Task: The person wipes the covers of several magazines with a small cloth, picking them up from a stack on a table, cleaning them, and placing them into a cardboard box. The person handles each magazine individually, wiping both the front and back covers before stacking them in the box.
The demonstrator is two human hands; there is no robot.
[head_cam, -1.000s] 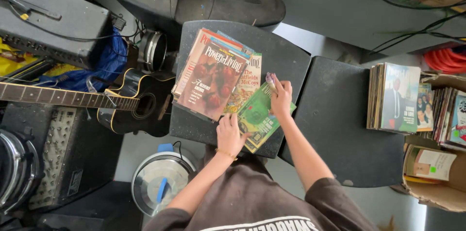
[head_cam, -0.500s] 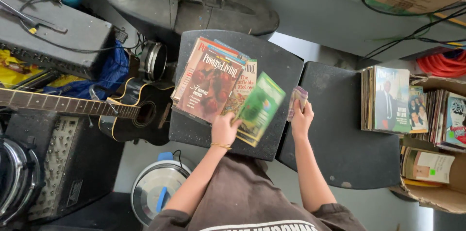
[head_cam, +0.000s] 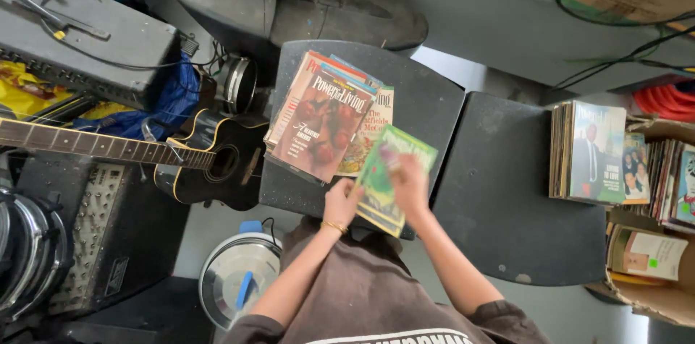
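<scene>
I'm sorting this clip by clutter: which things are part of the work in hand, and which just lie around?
In hand:
left hand
right hand
green booklet
magazine pile
black seat

Lying about:
guitar
amplifier
standing magazines
cardboard box
round tin

Both hands on green magazine

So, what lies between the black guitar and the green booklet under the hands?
In the head view, a fanned stack of magazines lies on the dark stool, between the black guitar and the green booklet.
</scene>
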